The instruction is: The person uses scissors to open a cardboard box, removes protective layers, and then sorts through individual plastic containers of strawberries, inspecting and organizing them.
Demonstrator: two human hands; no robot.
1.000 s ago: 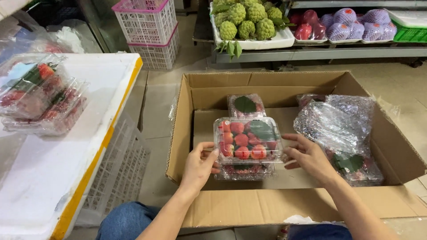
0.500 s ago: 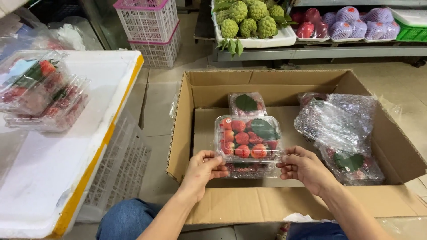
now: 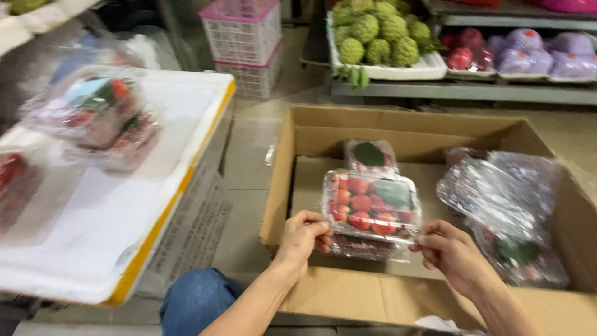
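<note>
Head view: a person bends over an open cardboard box (image 3: 311, 140) on the floor, both hands on one clear clamshell of strawberries (image 3: 370, 204)
Left hand (image 3: 303, 238): fingers curled round the clamshell's left end, thumb near the top rim, grip closed on the plastic
Right hand (image 3: 453, 254): fingertips pinching the right front corner, grip closed but on an edge only, palm clear of the pack
Where the pack sits: just over a second, darker punnet (image 3: 360, 246) inside the box; whether it is resting on it or lifted off, I cannot tell
Behind it: another punnet with a green leaf on top (image 3: 370, 155) near the box's back wall
Right side of box: a heap of bubble wrap (image 3: 497, 190) lying over more fruit
Risk, lid: squeeze those ends too hard and, I'd say, the thin shell could flex and the lid pop
Risk, tilt: that corner pinch looks light; if it slips the pack could tip and the berries bruise
Risk, crush: pressing down would load the punnet underneath
Risk, snag: the bubble wrap lies close to the right wrist and could drag
Left of frame: blurred fruit packs (image 3: 93, 118) on a white foam lid with a yellow edge (image 3: 186, 143), well apart
</note>
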